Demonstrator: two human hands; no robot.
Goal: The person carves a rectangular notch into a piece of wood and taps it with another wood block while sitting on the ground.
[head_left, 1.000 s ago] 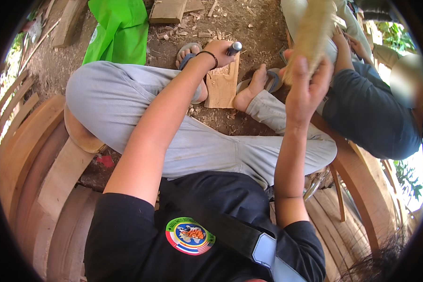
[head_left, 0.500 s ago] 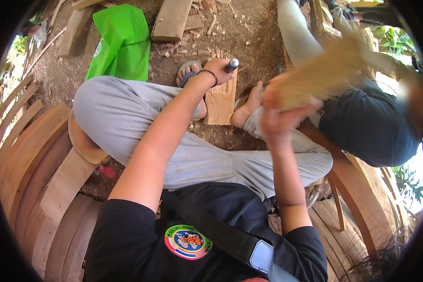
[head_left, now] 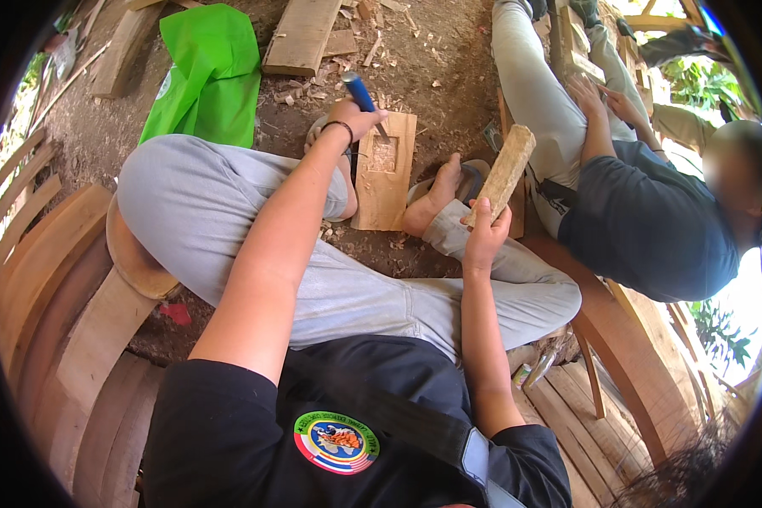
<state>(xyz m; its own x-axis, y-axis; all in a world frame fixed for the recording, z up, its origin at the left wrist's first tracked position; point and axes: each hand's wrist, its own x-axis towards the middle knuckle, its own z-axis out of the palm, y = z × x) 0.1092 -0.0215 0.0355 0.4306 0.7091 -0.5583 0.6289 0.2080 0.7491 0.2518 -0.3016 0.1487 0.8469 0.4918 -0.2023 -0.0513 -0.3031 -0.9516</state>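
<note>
The left hand [head_left: 353,118] is closed around a chisel with a dark blue handle [head_left: 360,91], the handle leaning up and away while the blade end meets the flat pale wooden board [head_left: 383,173] lying on the dirt ground [head_left: 449,68] between the person's feet. A rectangular recess full of pale chips [head_left: 384,154] is cut into the upper part of that board. The right hand [head_left: 485,237] is clamped on the lower end of a rough, pale rectangular wooden mallet block [head_left: 503,175], held tilted just right of the board, above the right foot.

Half a second ago the block was a blur swung high to the right; it has since come down and stands sharp and closer to the board. The chisel handle, earlier upright over the board's top edge, now leans back, and the recess is uncovered.

The board is hemmed in by both feet, with loose chips around it. Beyond lie a green bag [head_left: 207,72] and a plank offcut [head_left: 300,34]. A second person in a dark shirt [head_left: 652,220] sits close on the right, leaving little room there.
</note>
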